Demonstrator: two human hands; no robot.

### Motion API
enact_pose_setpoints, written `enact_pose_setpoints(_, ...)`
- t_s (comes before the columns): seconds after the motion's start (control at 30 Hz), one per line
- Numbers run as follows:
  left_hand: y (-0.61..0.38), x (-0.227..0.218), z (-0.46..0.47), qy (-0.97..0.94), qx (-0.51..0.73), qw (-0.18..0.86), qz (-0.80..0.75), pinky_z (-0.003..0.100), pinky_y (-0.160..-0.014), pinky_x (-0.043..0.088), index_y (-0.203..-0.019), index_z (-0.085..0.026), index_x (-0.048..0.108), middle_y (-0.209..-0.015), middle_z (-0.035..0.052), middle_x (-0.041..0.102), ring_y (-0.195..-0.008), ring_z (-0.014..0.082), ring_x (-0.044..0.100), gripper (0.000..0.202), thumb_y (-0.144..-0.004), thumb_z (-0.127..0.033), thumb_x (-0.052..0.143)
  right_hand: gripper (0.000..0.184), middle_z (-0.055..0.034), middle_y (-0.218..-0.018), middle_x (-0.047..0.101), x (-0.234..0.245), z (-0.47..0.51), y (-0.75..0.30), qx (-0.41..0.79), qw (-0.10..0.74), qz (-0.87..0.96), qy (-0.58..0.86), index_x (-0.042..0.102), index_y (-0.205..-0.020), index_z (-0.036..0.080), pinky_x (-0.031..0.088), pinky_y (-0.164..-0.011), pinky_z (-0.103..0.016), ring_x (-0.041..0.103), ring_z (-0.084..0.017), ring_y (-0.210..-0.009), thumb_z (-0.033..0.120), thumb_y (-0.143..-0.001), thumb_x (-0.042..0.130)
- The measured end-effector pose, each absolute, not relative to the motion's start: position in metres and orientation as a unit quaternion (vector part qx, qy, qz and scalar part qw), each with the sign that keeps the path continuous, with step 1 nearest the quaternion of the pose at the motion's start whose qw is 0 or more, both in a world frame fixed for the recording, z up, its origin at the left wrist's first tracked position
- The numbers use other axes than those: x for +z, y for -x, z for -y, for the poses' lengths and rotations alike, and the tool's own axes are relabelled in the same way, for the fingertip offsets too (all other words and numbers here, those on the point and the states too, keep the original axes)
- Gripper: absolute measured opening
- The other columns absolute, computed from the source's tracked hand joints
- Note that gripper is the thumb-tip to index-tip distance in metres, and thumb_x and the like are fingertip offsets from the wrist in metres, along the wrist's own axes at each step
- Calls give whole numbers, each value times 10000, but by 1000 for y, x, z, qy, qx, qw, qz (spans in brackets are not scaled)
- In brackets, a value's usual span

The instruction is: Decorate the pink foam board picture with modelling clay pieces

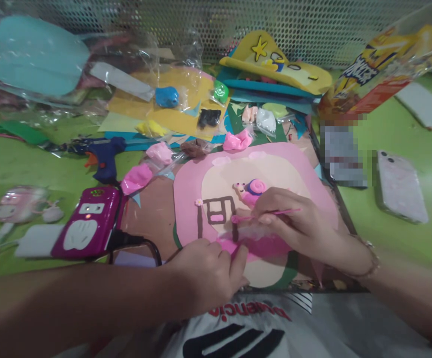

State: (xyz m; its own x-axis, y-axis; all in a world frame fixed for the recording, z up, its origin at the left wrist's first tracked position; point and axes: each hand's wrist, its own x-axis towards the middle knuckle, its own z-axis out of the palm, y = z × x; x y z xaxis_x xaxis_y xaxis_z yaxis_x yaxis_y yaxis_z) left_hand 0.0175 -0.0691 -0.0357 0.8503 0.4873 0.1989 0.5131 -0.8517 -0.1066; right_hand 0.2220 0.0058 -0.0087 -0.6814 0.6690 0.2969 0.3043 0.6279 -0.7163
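A pink and cream foam-sheet picture (188, 179) lies before me, bearing a clay snail (255, 188) and a brown clay window frame (219, 200). Closed in a pinch, my right hand (294, 219) holds a thin pink modelling stick (281, 211). The stick's rounded tip is close to the window's lower right corner. My left hand (208, 268), fingers curled, grips the near edge of a clear packet of pink clay (263, 244) lying over the picture's lower part. Some of its fingertips are hidden. A small clay flower (199, 202) sits at the window's left.
Small bags of coloured clay, such as blue (166, 97) and pink (137, 179), lie behind the picture. A glue gun (106, 154) and a purple power box (89, 221) with cables stand left. At right are a phone (401, 186) and a snack bag (376, 74).
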Motion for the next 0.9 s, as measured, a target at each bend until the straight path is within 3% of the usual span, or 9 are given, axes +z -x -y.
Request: enact_pose_setpoints(0.9,-18,-37,70,959,-84,76,260,318,-387,407,-1121,15,521,-574,49,595,-473,188,566,429,-914,-339,395,126,-46,-757,604,-2,-5,-222,298,281,863,297,552,-867,186,459,-622,-265,560,-139,-704,172,-919,439)
